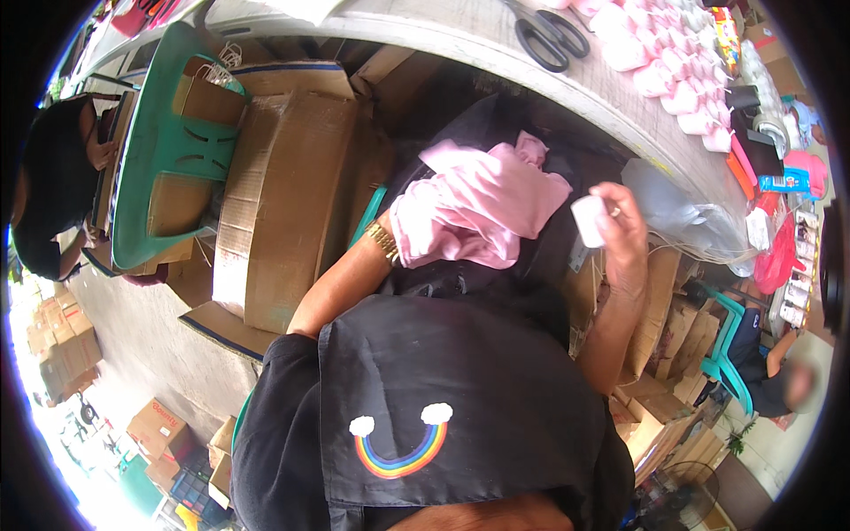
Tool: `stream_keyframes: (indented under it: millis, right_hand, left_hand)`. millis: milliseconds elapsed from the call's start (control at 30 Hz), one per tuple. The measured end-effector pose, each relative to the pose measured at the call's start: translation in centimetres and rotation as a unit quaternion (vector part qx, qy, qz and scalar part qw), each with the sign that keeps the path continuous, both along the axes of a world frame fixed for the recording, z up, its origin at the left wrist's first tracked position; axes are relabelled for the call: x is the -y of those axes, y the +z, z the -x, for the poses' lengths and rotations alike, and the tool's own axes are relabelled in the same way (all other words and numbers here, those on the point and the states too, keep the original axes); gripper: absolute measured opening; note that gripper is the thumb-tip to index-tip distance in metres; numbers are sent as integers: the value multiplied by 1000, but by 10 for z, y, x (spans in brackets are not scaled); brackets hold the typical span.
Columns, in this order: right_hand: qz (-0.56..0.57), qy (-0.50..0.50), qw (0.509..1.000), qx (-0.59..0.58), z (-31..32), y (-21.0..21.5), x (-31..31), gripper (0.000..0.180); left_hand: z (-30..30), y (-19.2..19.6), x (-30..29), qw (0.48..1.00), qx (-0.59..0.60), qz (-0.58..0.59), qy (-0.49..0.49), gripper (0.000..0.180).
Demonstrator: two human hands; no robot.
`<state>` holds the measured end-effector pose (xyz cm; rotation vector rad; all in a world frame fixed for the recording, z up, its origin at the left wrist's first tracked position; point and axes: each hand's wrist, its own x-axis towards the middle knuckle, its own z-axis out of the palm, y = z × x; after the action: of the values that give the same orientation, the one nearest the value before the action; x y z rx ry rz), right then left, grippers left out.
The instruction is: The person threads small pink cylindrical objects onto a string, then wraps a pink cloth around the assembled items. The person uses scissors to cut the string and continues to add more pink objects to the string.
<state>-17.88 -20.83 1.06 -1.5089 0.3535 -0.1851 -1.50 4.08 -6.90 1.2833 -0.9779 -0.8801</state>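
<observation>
Pink cloth, bunched and folded, lies over my lap below the table edge. My left forearm reaches up to it, with a gold-coloured wristwatch at the wrist. The left hand itself is covered by the pink cloth, so its fingers do not show. To the right of the cloth, my right hand is raised and pinches a small white block-like piece between thumb and fingers. What that piece is made of I cannot make out. A black apron with a rainbow patch covers my front.
On the white table lie black-handled scissors and rows of small pink bundles. A large cardboard box and a green chair stand left. Clear plastic hangs at right. Two other people sit at the sides.
</observation>
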Motion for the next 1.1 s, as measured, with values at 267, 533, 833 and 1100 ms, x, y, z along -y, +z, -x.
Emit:
stream_keyframes:
  millis: [267, 533, 833, 1100]
  right_hand:
    - [412, 147, 899, 21, -62, 40, -47, 47]
    - [88, 272, 958, -2, -62, -11, -45, 101]
    - [95, 8, 993, 63, -23, 20, -27, 49]
    - [347, -68, 903, 243, -71, 21, -101, 30]
  left_hand:
    - [17, 66, 21, 958, 233, -143, 82, 40]
    - [-1, 63, -12, 941, 278, -74, 180, 81]
    - [5, 57, -10, 930, 281, -65, 230, 67]
    - [30, 40, 27, 965, 184, -31, 183, 52]
